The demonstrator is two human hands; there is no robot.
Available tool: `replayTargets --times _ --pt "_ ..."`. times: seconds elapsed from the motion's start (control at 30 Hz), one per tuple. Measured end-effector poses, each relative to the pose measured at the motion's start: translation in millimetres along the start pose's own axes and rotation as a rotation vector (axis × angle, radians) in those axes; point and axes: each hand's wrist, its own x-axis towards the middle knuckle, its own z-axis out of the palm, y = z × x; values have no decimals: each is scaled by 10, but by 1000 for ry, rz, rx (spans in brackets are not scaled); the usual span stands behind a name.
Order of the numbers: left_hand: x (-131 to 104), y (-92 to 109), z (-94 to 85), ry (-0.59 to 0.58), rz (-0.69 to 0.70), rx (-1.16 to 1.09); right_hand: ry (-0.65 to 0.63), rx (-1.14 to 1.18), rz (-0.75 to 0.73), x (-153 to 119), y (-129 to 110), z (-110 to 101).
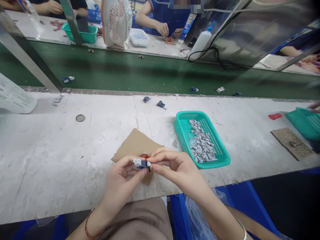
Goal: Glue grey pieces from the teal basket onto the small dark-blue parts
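Observation:
Between my two hands, above a piece of brown cardboard [136,143], is a small dark-blue plastic part with light-grey ends [144,164]. My left hand [122,176] is closed on it with thumb and fingers. My right hand [172,163] pinches its right end, where a small whitish bit shows at the fingertips. Just behind the part, a red-brown object [144,155] lies on the cardboard, partly hidden by my fingers. Right of my hands stands a green plastic basket [180,133] with many small grey plastic pieces [202,143] in it.
Two dark-blue parts [161,104] and a bottle cap [80,118] lie on the white table [50,160]. Beyond runs a green conveyor belt [120,73] with several scattered parts. A metal post [32,56] rises at left. Across the belt, co-workers' hands [162,29] work near a fan [116,23].

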Motion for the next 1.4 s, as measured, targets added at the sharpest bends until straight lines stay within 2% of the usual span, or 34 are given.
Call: replayTargets --times 0.27,0.47,0.63,0.77,0.83,0.9,0.93,0.97,1.03,1.1,1.17,1.23,1.3,1.4 --pt "-25 2 13 33 44 28 37 -52 -6 -35 4 46" --pt "-30 -56 10 27 4 -47 39 133 36 -42 126 46" --pt "-40 -74 45 -28 11 -74 154 188 -38 -54 266 148" --pt "-4 -97 64 10 -32 -83 210 125 -124 -102 319 251" --pt "27 -106 50 31 -34 -93 180 71 -152 -140 303 232" --pt "54 -104 15 48 -32 -91 153 -22 -175 -178 270 113" --pt "63 -100 -10 64 -29 -79 185 -94 -188 -194 255 9" --pt "70 -93 -41 85 -24 -59 256 -189 -199 -205 248 -124" --pt "78 -73 -111 134 4 1 480 -438 -196 -210 267 -458" --pt "86 -49 -189 187 51 63 634 -701 -123 -189 332 -826" --pt "106 -14 -266 233 89 120 626 -924 16 -145 423 -1148" --pt "147 44 -337 266 110 191 609 -1056 95 -86 508 -1368" --pt "219 133 -405 282 129 281 603 -1105 116 -20 566 -1479" --pt "420 308 -511 249 164 409 568 -1139 115 74 603 -1519"
